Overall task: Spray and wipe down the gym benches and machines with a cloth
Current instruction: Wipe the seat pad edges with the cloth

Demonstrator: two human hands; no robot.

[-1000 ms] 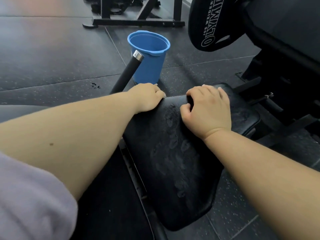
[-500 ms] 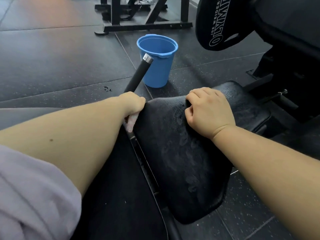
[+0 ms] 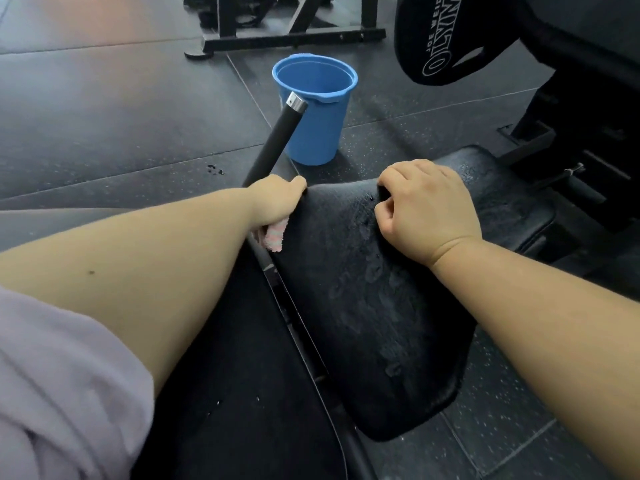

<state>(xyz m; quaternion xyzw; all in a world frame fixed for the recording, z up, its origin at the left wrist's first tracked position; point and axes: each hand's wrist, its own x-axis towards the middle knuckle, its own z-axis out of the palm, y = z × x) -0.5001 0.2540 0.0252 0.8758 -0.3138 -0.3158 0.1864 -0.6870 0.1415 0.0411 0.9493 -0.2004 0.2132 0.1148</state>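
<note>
A black padded bench seat (image 3: 388, 306) fills the middle, its top streaked with wet smears. My left hand (image 3: 277, 202) presses against the pad's left side edge and grips a pink striped cloth (image 3: 274, 236), which pokes out below the palm. My right hand (image 3: 426, 209) rests on the pad's far top edge, its fingers curled over the rim. No spray bottle is in view.
A blue bucket (image 3: 317, 112) stands on the dark rubber floor (image 3: 104, 116) just beyond the pad. A black handle bar with a silver cap (image 3: 273, 140) rises in front of it. A weight plate (image 3: 446, 36) and machine frame (image 3: 571, 133) sit at right, a rack base (image 3: 294, 39) behind.
My left hand slid off the pad's top corner down onto its left side, and the pink cloth came into sight under it. My right hand kept its grip on the pad.
</note>
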